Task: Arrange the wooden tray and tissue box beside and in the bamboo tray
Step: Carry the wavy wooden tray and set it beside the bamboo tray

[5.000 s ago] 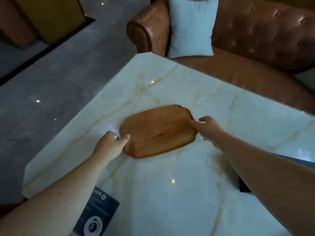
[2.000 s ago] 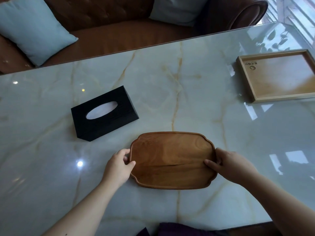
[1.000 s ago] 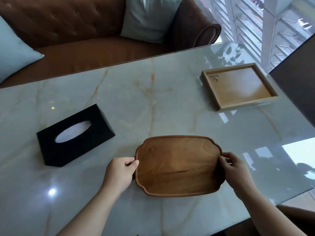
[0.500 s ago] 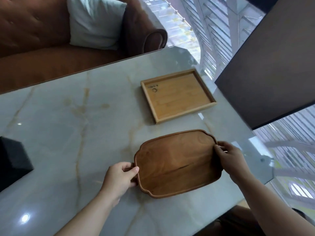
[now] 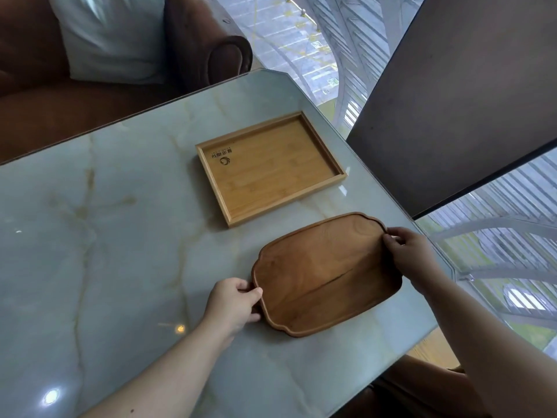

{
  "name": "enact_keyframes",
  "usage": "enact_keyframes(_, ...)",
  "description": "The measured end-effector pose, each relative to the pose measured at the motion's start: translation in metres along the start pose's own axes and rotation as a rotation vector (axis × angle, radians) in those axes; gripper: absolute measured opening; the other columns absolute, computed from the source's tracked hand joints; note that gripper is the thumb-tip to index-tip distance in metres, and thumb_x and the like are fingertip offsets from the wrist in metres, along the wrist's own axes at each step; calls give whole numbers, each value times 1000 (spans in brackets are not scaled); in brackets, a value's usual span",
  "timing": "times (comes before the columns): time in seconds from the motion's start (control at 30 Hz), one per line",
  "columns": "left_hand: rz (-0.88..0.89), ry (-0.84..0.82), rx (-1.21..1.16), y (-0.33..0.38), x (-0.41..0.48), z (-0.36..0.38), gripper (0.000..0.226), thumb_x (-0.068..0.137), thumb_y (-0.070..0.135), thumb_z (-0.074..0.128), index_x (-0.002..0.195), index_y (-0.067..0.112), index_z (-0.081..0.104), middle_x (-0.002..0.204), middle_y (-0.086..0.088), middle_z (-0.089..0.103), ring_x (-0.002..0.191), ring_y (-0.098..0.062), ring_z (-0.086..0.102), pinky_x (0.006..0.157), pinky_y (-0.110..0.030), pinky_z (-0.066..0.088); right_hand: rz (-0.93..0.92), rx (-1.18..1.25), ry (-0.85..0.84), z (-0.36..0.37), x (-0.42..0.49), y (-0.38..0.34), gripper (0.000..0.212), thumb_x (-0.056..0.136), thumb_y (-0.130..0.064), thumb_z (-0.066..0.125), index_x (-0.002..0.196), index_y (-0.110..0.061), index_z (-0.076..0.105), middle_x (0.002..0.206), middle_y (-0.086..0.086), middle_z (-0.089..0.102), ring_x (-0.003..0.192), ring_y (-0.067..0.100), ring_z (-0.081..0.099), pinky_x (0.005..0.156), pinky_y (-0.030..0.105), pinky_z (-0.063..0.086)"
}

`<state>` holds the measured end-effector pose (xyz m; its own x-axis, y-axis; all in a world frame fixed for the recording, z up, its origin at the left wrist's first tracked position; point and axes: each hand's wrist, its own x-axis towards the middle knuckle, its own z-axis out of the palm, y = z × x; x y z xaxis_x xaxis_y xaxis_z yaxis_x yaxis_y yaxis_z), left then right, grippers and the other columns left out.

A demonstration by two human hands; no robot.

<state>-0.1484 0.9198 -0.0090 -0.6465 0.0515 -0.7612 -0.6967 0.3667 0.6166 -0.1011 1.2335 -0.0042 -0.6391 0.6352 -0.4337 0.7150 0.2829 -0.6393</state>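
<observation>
The wooden tray (image 5: 327,274), dark brown with a scalloped outline, sits low over the marble counter (image 5: 105,236) near its right-hand edge, held at both short ends. The left hand (image 5: 233,303) grips the tray's left end: its thumb lies over the top of the rim, and the other fingers (image 5: 254,316) curl below the edge, so the rim is pinched between them. The right hand (image 5: 411,256) grips the opposite end near the far right corner, with its fingertips (image 5: 391,238) closed over the rim from above and the thumb hidden behind the wood. Whether the tray's underside is touching the counter or is raised just off it cannot be told, though the far right corner looks tilted slightly upward. The bamboo tray (image 5: 339,176), paler and rectangular with a raised border and a small printed mark in one corner, lies flat on the counter just beyond the wooden tray, near it but not touching, with a narrow strip of marble between them. Its inside holds nothing. A brown leather sofa (image 5: 211,49) with a light cushion (image 5: 111,40) stands behind the counter's far edge. A dark panel (image 5: 467,101) rises at the right.
</observation>
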Motion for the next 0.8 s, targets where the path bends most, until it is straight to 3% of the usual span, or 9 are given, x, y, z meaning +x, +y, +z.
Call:
enact_keyframes(0.23,-24,14,-17,0,6,4,17,85,7,64,98,-4,60,102,-21,67,86,-33,68,54,-32,57,-10,-98,-20,1,12,-12,33,93,-28,51,123,-18,62,104,9,68,92,29,65,86,50,54)
enact_keyframes(0.37,-18,15,-19,2,0,8,6,85,5,62,82,1,59,90,-17,65,73,-25,64,54,-31,58,-40,-160,-31,2,16,-21,36,93,-26,52,126,-16,60,113,14,67,96,32,63,86,46,53)
enact_keyframes(0.5,-19,4,-45,7,-6,8,17,86,0,60,73,10,54,83,-10,62,76,-26,64,63,-34,59,-73,-242,-31,3,13,-28,41,91,-27,54,131,-16,56,123,17,64,105,34,61,89,49,52)
enact_keyframes(0.57,-18,-29,-31,7,-9,7,5,86,1,61,87,4,57,93,-14,63,83,-29,65,66,-34,58,-85,-284,-34,2,7,-33,44,89,-28,54,132,-16,54,123,17,64,102,34,61,86,48,53)
enact_keyframes(0.63,-9,-76,12,7,-11,2,28,86,6,63,112,-2,55,101,-17,64,87,-30,67,70,-36,59,-105,-359,-40,1,-1,-39,49,88,-30,56,135,-16,50,125,16,62,105,33,59,86,46,52)
enact_keyframes(0.73,142,-67,240,10,-16,-15,45,84,21,66,123,3,54,96,-7,65,92,-30,68,87,-44,56,-230,-515,-39,3,-18,-60,58,87,-35,59,140,-17,43,139,14,48,124,32,46,101,45,40)
enact_keyframes(0.8,296,-10,489,14,-20,-34,52,83,30,65,129,9,53,112,-7,66,106,-26,64,96,-36,49,-349,-550,-91,12,-37,-81,62,87,-40,59,142,-21,39,145,9,41,129,29,42,105,44,38)
